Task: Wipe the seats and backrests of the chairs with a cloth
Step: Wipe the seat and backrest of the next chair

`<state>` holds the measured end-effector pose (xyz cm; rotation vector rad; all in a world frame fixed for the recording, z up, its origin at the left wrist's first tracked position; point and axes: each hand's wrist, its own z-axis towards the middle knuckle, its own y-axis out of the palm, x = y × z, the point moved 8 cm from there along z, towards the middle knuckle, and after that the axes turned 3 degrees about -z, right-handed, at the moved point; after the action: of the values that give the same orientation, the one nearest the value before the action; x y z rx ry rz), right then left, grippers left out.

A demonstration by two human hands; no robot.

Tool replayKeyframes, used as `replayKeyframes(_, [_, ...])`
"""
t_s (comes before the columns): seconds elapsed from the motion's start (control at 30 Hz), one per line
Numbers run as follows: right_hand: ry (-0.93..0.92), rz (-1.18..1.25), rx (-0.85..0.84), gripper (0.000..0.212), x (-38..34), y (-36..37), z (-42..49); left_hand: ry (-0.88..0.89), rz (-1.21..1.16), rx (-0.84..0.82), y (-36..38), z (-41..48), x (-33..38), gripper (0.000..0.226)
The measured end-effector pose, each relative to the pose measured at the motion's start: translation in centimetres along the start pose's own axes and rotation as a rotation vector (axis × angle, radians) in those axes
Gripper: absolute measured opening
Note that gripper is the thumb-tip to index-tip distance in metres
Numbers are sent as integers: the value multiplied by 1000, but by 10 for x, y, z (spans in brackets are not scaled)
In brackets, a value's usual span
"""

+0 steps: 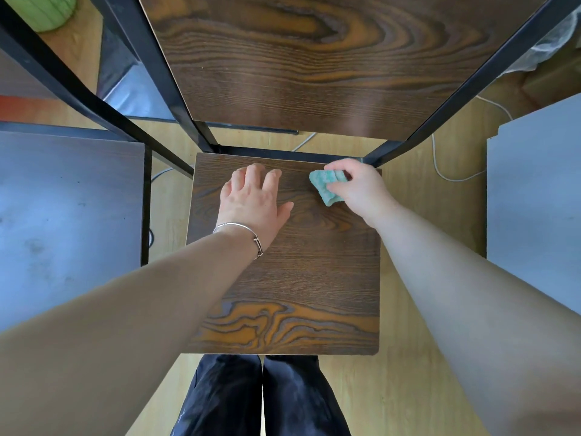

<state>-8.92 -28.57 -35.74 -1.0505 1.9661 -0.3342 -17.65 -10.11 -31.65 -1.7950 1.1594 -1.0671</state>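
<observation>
While gripped by right hand (pixel 358 187), small teal cloth (pixel 325 185), folded, ribbed.

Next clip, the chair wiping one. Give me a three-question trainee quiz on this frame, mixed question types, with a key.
1. True or false: the left hand rests open on the seat and holds nothing.
2. Where does the right hand hold the cloth?
A. at the seat's front edge
B. at the seat's far right corner, near the backrest
C. on the floor
3. Which wrist wears the bracelet?

Key: 1 true; 2 B; 3 left.
</observation>
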Motion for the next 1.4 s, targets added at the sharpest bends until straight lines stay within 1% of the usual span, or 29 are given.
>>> replayKeyframes(0.07, [-116,-132,90,36,-18,-10,8,12,4,3,1,5,0,61])
replayKeyframes(0.17, [-181,-266,193,36,-34,-22,24,18,7,9,2,10,-1,61])
replayKeyframes(0.23, [-186,-368,181,36,-37,-22,35,23,12,5,4,13,-1,61])
replayKeyframes(0.33, [-175,-487,89,34,-38,-17,44,27,12,-2,5,16,0,61])
replayKeyframes(0.4, [-168,-483,48,30,-40,-18,44,30,18,-5,7,17,1,61])
replayKeyframes(0.5, [-136,-404,-2,27,-38,-20,43,29,17,-8,8,19,1,61])
replayKeyframes(0.6, [-95,-341,-19,28,-34,-23,44,29,15,-6,9,21,2,61])
replayKeyframes(0.73, [-23,-320,26,49,-26,-31,46,33,21,-13,13,23,3,61])
replayKeyframes(0.8, [-46,-389,60,46,-28,-32,45,36,26,-15,15,25,4,61])
replayKeyframes(0.87, [-128,-471,101,37,-32,-28,43,39,33,-15,17,26,6,61])
replayKeyframes(0.93, [-161,-495,147,33,-30,-26,42,46,39,-14,19,27,8,61])
replayKeyframes(1.03, [-135,-493,185,38,-21,-23,41,54,42,-23,24,28,13,60])
replayKeyframes(1.17, [-147,-489,195,46,-17,-21,35,62,53,-33,29,28,18,61])
replayKeyframes(1.4, [-187,-445,202,42,-14,-20,29,72,72,-40,34,30,21,61])
